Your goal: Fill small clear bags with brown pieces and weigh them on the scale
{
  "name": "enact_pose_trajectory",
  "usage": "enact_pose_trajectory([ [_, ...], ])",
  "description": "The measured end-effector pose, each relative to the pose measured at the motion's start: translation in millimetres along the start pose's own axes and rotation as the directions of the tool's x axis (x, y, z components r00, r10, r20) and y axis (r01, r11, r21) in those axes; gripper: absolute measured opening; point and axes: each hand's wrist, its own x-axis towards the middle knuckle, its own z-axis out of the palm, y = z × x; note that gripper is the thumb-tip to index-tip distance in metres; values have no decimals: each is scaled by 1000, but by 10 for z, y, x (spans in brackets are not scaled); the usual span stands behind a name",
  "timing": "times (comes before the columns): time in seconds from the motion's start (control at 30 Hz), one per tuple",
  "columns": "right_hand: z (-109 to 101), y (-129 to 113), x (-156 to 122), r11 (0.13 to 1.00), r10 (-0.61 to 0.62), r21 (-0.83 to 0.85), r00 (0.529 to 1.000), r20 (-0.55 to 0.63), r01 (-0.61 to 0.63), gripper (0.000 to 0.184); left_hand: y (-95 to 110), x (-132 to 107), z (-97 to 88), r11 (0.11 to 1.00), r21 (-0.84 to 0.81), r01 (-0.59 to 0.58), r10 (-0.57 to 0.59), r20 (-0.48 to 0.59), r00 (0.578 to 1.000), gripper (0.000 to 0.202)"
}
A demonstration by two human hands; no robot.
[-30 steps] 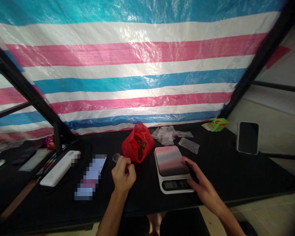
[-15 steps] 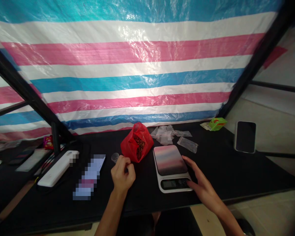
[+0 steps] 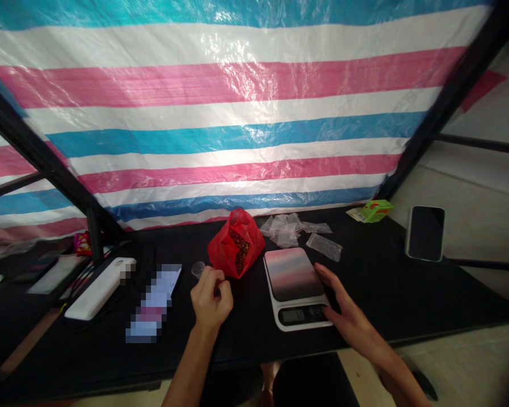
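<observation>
My left hand is curled with its fingertips pinched together, just in front of a red plastic bag of dark reddish dried pieces. I cannot make out anything between those fingers. A small clear plastic cup stands just beyond the hand. My right hand rests with spread fingers against the right side of a white digital kitchen scale, which has a pink-grey patterned top. Several clear plastic bags lie behind the scale, with another to their right.
The black table holds a white power bank, a pixelated flat item, a green box and a phone. A striped plastic tarp hangs behind it on black metal bars.
The whole scene sits slightly higher in the view as my head tilts. Both hands stay in nearly the same place against the objects, and nothing has been picked up or let go.
</observation>
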Motion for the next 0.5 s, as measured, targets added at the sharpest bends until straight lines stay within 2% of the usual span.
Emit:
enact_pose_trajectory([
  [0.13,11,-6,-9,1000,-1,9,1000,-20,2,87,-2,1,4,1000,-5,12,-12,7,1000,25],
  [0.5,72,14,-18,999,-1,-39,996,-91,-3,78,3,2,-4,1000,7,1,-1,-4,1000,25],
])
